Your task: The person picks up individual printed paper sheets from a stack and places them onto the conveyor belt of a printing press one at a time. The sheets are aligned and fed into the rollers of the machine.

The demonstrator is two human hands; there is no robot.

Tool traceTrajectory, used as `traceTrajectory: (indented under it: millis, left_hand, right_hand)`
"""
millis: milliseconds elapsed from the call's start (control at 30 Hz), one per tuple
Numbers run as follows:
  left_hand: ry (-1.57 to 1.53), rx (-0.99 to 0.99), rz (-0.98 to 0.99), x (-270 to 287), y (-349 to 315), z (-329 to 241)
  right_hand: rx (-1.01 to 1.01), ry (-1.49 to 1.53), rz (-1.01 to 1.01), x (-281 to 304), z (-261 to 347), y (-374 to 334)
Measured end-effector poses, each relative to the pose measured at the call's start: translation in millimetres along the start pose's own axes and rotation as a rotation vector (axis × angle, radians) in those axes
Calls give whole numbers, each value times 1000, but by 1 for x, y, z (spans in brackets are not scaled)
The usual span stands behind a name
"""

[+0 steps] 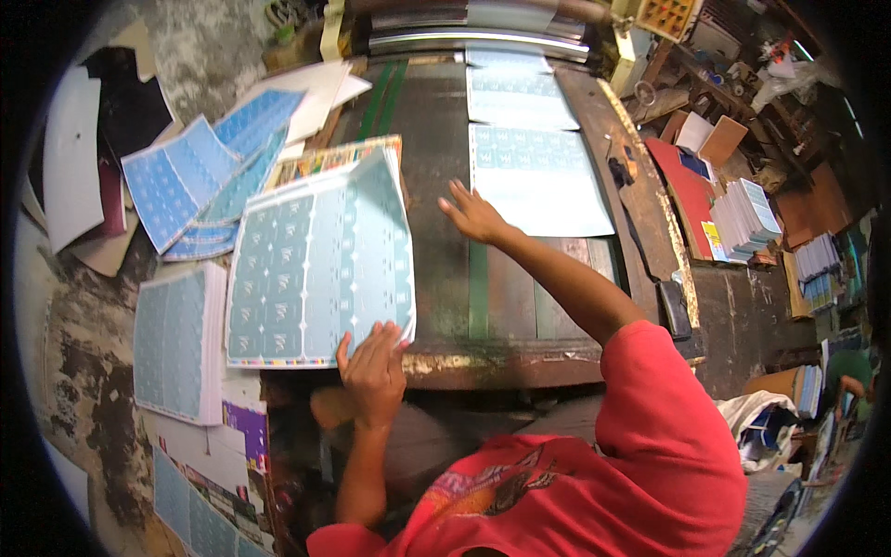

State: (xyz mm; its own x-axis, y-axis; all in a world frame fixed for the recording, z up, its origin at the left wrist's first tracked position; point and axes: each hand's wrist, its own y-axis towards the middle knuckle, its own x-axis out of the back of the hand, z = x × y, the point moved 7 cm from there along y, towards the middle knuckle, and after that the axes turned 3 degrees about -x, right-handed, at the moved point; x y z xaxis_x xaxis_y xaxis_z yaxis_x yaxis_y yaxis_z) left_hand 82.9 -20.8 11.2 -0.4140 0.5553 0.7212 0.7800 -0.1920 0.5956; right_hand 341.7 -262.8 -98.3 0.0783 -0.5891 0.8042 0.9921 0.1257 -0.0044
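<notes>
A stack of blue-green printed sheets (316,269) lies at the left side of the table, its top sheet curled up at the far right corner. At the near right corner of that stack, my left hand (374,367) has its fingers together on the edge, closed on the printed sheet. My right hand (475,215) is open with spread fingers, holding nothing. It is over the dark tabletop, just left of a pale blue sheet (538,181). Beyond that sheet, another pale sheet (520,93) runs toward a metal roller (478,42) at the table's far end.
A thick stack of printed sheets (172,343) stands to the left, below loose blue sheets (181,176). White boards (320,97) lie at the far left of the table. A black strap (640,237) lies along the right edge. Bundled booklets (742,218) sit farther right.
</notes>
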Motion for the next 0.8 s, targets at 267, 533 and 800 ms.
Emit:
traceTrajectory:
  millis: [267,533,800]
  left_hand:
    - [-547,535,-91,4,-18,42]
    - [-506,-88,174,17,9,-44]
    - [-191,-90,171,13,15,-39]
  right_hand:
    - [-464,-224,-228,94,-180,-61]
    - [-92,1219,564,35,31,-234]
    - [-674,1676,214,-23,-8,-317]
